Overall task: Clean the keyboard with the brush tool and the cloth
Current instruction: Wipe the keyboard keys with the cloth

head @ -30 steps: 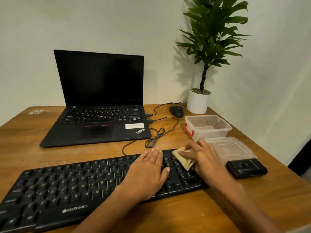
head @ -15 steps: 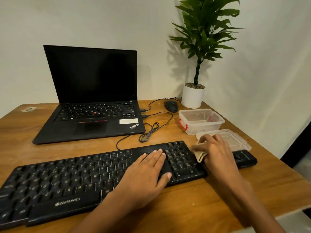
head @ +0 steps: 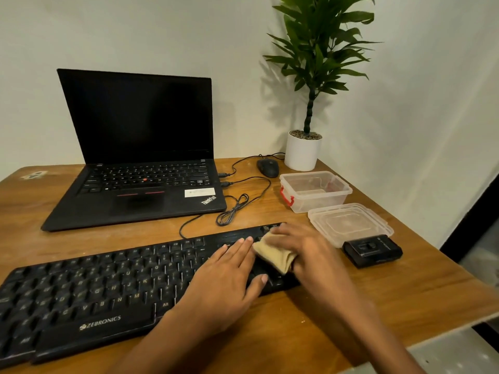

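- The right hand (head: 305, 255) is pinching a folded tan cloth (head: 275, 255) and pressing it onto the right-hand keys of the keyboard (head: 113, 290). The hand is blurry, so I'm guessing it's mid-wipe. Fingers are curled over the cloth.
- The left hand (head: 226, 282) is lying flat on the keys just beside the cloth, fingers stretched out and gripping nothing, basically pinning the board down.
- The cloth is sitting right between the two sets of fingertips, so a sweep toward the left hand is probably going to bump it.
- A black case (head: 372, 251), maybe the brush tool (can't tell), is lying just past the right knuckles, with a lid (head: 351, 225) beyond it. An outward sweep is risking knocking either one toward the table (head: 405, 290) edge.
- A loose cloth corner is hanging near the keycaps. Dragging hard could snag and pop one.
- The cable (head: 232, 209) is coiling beyond the fingertips, so shoving the board forward might tug it.
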`<state>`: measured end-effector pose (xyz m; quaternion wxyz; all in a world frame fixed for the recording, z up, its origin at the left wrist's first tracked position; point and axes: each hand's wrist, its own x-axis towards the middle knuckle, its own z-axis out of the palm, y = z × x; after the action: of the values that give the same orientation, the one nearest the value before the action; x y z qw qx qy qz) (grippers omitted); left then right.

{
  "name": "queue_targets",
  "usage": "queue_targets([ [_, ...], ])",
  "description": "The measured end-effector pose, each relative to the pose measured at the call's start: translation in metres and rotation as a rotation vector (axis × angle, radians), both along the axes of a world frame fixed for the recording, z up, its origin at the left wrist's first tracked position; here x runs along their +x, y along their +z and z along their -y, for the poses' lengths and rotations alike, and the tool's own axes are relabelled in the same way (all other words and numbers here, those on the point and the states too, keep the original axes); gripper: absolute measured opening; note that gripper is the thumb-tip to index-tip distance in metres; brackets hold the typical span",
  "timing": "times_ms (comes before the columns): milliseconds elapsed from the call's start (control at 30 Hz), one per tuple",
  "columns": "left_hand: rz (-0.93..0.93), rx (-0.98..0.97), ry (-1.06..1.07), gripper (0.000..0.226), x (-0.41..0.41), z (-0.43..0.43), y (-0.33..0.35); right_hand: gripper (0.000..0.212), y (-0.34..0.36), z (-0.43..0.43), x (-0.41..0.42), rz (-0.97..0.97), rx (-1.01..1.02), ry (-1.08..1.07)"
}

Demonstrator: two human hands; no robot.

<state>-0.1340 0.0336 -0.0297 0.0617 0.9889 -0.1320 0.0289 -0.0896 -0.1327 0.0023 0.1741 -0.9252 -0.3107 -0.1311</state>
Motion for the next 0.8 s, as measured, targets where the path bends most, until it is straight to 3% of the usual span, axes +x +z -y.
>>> queue_targets([
  [67,0.001,0.006,0.004,0.077,0.0,-0.001,0.0,0.05,-0.007,0.003,-0.01,-0.037,-0.011,0.014],
  [233,-0.034,0.004,0.02,0.061,-0.003,0.002,0.004,0.044,0.007,0.032,-0.002,-0.026,0.036,-0.198],
  [400,-0.013,0.033,0.013,0.069,-0.001,0.0,0.0,0.05,-0.009,0.012,-0.031,-0.093,-0.021,0.018],
  [567,-0.037,0.004,0.02,0.061,-0.003,0.002,0.004,0.046,-0.001,0.036,-0.021,-0.064,0.019,-0.26],
  [733,-0.007,0.025,0.023,0.064,-0.002,0.001,0.001,0.049,-0.012,0.011,-0.048,-0.125,0.0,-0.1],
  [800,-0.02,0.013,0.02,0.06,-0.003,0.001,0.002,0.045,-0.02,0.017,-0.049,-0.129,0.032,-0.168],
])
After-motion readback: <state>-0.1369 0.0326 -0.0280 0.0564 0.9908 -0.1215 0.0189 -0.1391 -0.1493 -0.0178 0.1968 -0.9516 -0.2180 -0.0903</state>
